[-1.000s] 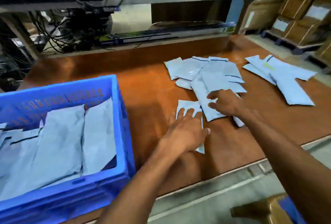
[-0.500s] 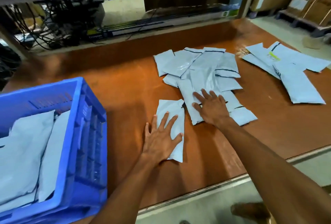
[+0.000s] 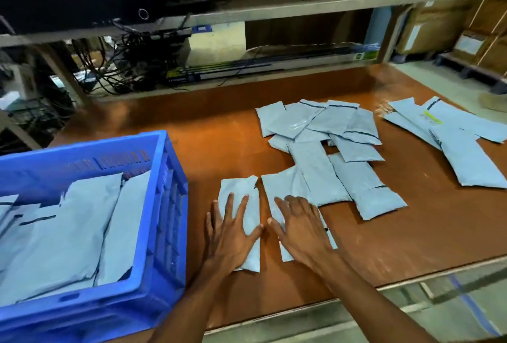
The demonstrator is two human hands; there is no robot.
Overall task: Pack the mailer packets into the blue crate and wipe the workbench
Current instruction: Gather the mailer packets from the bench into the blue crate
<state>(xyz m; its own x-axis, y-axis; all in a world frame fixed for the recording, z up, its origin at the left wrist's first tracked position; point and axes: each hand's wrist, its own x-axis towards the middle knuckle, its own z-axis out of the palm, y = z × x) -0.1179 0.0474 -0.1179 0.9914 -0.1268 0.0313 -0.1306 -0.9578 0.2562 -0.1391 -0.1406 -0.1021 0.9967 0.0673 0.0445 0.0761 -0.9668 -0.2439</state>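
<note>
The blue crate (image 3: 167, 205) sits at the 9 o'clock side of the brown workbench (image 3: 219, 137). It has gray packets (image 3: 71, 227) leaning inside it. Two more gray packets lie flat side by side near 6 o'clock: the left packet (image 3: 244, 202) and the right packet (image 3: 285, 186), each under a flat hand. A messy pile of packets (image 3: 323, 137) lies past them, toward 1 o'clock. A smaller bunch of packets (image 3: 463, 150) lies at 3 o'clock, apart from the pile.

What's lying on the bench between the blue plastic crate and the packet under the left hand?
Nothing: in the head view, bare brown bench separates the blue plastic crate from that grey mailer packet.
</note>
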